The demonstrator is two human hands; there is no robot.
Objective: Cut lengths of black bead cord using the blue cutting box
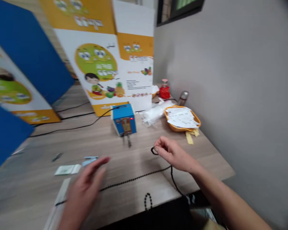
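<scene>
My right hand is closed in a pinch on the end of a black bead string, which curls into a small loop at the fingertips. A long strand of black beads runs across the table, passing under my left hand. My left hand is smeared by motion; its fingers are stretched out and I see nothing held in them. Near the table's front edge lies a small ring of black beads. A blue box-shaped device with a red light and two metal prongs stands ahead of both hands.
An orange basket of white paper slips sits at right, beside a clear plastic bag. Printed cartons stand behind. Tweezers-like tool, a white-green packet and a black cable lie at left. A wall closes the right side.
</scene>
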